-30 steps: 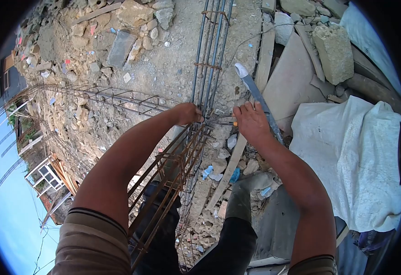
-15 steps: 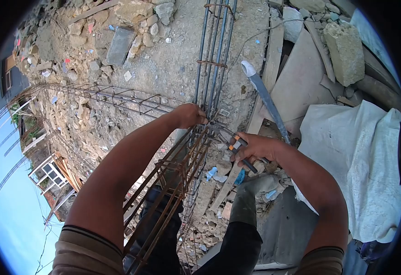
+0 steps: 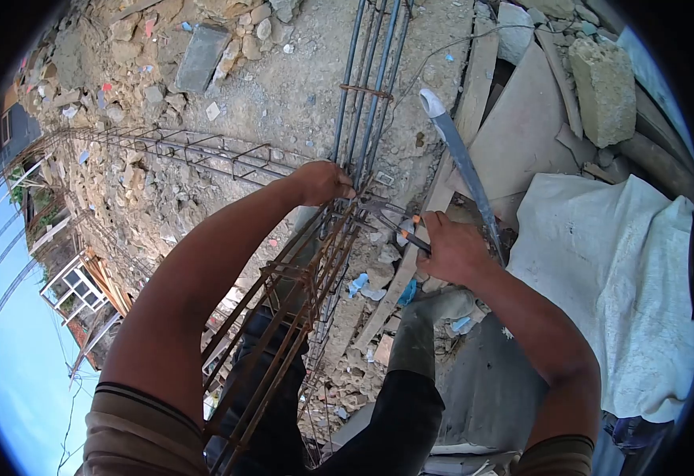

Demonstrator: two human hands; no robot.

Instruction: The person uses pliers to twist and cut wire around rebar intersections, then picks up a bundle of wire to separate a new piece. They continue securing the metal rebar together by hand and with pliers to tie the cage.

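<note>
Right hand point(image 3: 454, 252) clenched on pliers point(image 3: 391, 220), nose at the rusty rebar cage point(image 3: 299, 293); left hand point(image 3: 323, 182) grasping a cage bar beside it; rubble-strewn ground point(image 3: 283, 103), grey pipe point(image 3: 462, 163), white sheet point(image 3: 617, 278) around

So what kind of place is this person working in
Most likely an outdoor construction site. A rusty rebar cage runs under the hands, rubble and broken concrete blocks lie around, and the right hand holds pliers.
</note>
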